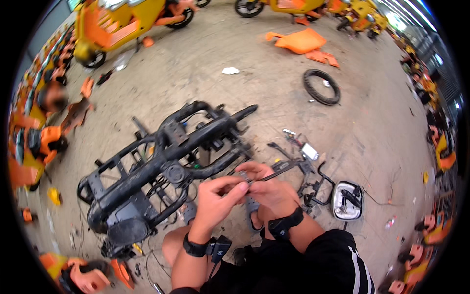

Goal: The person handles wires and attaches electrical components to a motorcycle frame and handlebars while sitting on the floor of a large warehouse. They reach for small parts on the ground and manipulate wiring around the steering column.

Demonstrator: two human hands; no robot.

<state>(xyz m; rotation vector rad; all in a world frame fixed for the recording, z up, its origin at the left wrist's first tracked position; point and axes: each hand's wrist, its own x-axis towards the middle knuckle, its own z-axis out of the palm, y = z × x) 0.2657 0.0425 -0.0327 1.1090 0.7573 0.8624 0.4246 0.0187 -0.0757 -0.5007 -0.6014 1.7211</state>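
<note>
My left hand [218,197] and my right hand [272,195] meet in front of my knees, the fingertips of both closed around a small dark piece, perhaps a connector. A thin black cable-like strip [283,169] runs from between the fingers toward the right. Fingers cover much of the small piece, so its exact kind is unclear. Just beyond and left of my hands, a bare black scooter frame [147,169] lies on the floor with wires and brackets on it. A wide band with a small black box sits on each wrist.
Right of my hands lie loose metal parts [306,183], a device with a white face [309,151] and a white-lined tray [346,214] holding black parts. Farther off are a tyre [321,87], orange panels [299,41] and yellow scooters [122,24]. More scooters line both sides.
</note>
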